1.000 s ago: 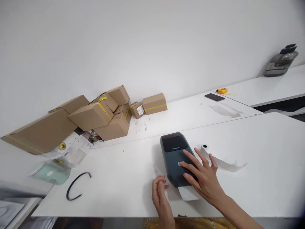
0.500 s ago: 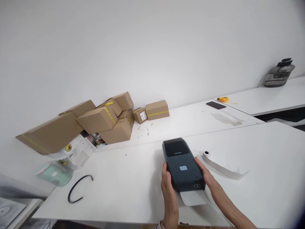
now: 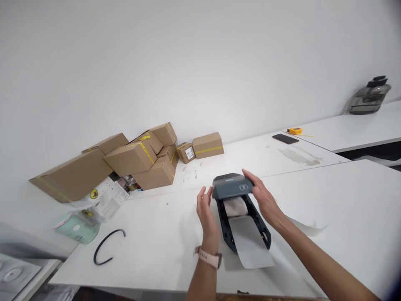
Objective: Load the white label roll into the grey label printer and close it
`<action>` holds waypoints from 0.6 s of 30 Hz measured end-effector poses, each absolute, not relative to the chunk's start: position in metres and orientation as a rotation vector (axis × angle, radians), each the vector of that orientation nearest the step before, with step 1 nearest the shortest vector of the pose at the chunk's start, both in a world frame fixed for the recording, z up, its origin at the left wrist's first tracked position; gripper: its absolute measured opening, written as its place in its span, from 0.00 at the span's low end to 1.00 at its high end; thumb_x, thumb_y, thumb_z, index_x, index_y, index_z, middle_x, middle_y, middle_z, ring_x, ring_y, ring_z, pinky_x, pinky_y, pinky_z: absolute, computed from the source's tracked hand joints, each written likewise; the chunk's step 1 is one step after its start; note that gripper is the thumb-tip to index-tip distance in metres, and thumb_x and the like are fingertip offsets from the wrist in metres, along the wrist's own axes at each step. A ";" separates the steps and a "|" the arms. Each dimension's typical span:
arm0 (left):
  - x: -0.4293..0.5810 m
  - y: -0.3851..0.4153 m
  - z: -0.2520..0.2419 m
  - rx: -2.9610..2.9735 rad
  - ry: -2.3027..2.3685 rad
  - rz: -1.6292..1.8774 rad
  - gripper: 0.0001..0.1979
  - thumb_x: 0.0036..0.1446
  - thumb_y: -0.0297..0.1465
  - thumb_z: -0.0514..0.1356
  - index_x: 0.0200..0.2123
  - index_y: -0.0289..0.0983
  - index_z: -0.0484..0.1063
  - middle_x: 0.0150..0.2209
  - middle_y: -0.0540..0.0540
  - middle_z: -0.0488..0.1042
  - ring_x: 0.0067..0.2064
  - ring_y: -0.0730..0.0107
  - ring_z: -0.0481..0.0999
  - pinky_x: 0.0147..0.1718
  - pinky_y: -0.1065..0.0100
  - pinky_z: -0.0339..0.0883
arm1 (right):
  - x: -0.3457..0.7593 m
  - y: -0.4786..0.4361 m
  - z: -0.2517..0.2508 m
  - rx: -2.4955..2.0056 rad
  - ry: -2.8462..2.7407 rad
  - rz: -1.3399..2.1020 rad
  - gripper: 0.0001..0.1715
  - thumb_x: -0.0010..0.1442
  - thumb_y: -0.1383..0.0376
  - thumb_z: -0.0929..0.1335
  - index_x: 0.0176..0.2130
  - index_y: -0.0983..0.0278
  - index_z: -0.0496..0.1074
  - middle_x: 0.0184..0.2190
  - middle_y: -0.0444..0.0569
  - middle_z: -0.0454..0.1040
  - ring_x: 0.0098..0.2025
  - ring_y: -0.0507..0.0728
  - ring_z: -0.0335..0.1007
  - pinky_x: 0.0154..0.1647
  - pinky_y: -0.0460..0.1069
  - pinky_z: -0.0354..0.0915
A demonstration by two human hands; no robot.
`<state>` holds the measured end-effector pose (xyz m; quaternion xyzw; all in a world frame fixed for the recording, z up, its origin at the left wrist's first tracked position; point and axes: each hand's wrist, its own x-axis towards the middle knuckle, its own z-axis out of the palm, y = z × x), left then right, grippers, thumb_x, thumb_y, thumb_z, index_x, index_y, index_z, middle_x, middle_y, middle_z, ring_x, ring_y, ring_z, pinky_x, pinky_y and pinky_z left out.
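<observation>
A dark blue-grey label printer [image 3: 223,223] lies on the white table with its lid [image 3: 230,189] swung up. Inside its body sits a white paper roll [image 3: 236,206], and a wide strip of paper [image 3: 252,246] runs from it out over the front edge. My right hand [image 3: 263,198] grips the lid at its right side. Beside the lid's left edge is my left hand [image 3: 206,215], fingers bent and apart; whether the fingertips touch the lid I cannot tell. A loose narrow paper strip [image 3: 308,228] lies behind my right forearm, its rolled end hidden.
Stacked cardboard boxes [image 3: 131,159] stand at the back left, near a mint-green pouch [image 3: 79,228]. A black curved band [image 3: 98,248] lies front left. Back right are a phone [image 3: 285,139], a yellow tape measure [image 3: 294,131] and a dark bottle [image 3: 369,98].
The printer's lid has gone from closed to raised, exposing the roll inside. Both hands have moved up and away from me, from the printer's sides to the lid.
</observation>
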<state>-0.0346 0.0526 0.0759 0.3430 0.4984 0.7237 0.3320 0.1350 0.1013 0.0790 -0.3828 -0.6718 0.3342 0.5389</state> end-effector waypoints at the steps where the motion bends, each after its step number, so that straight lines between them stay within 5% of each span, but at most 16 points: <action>1: -0.039 0.063 0.074 0.902 1.371 1.888 0.25 0.64 0.45 0.52 0.59 0.39 0.64 0.58 0.41 0.71 0.61 0.60 0.69 0.60 0.61 0.61 | 0.128 0.114 0.092 -0.886 -1.594 0.704 0.31 0.67 0.45 0.55 0.63 0.51 0.62 0.65 0.45 0.62 0.66 0.64 0.56 0.67 0.61 0.53; 4: -0.048 0.088 0.053 1.001 1.608 1.654 0.24 0.60 0.40 0.57 0.58 0.38 0.64 0.62 0.39 0.66 0.64 0.59 0.64 0.59 0.62 0.60 | 0.107 0.151 0.123 -0.905 -1.565 0.527 0.30 0.68 0.47 0.55 0.58 0.56 0.67 0.57 0.51 0.71 0.59 0.63 0.66 0.61 0.60 0.60; 10: -0.047 0.099 0.014 1.099 1.635 1.512 0.21 0.55 0.36 0.61 0.52 0.36 0.70 0.54 0.38 0.74 0.54 0.58 0.74 0.52 0.63 0.66 | 0.092 0.208 0.146 -1.149 -1.656 0.466 0.32 0.67 0.43 0.53 0.51 0.57 0.71 0.45 0.52 0.79 0.47 0.66 0.73 0.47 0.59 0.65; 13: -0.045 0.095 0.009 1.116 1.657 1.516 0.22 0.57 0.36 0.59 0.54 0.37 0.68 0.56 0.38 0.73 0.57 0.59 0.72 0.54 0.63 0.64 | 0.091 0.227 0.146 -1.185 -1.680 0.460 0.33 0.66 0.41 0.53 0.47 0.57 0.72 0.39 0.52 0.80 0.43 0.66 0.74 0.44 0.58 0.65; 18: -0.046 0.091 0.007 1.151 1.662 1.494 0.24 0.59 0.39 0.58 0.57 0.38 0.66 0.59 0.38 0.70 0.61 0.59 0.68 0.57 0.62 0.61 | 0.093 0.241 0.156 -1.188 -1.694 0.465 0.36 0.67 0.41 0.50 0.47 0.60 0.72 0.43 0.55 0.79 0.46 0.67 0.73 0.47 0.60 0.66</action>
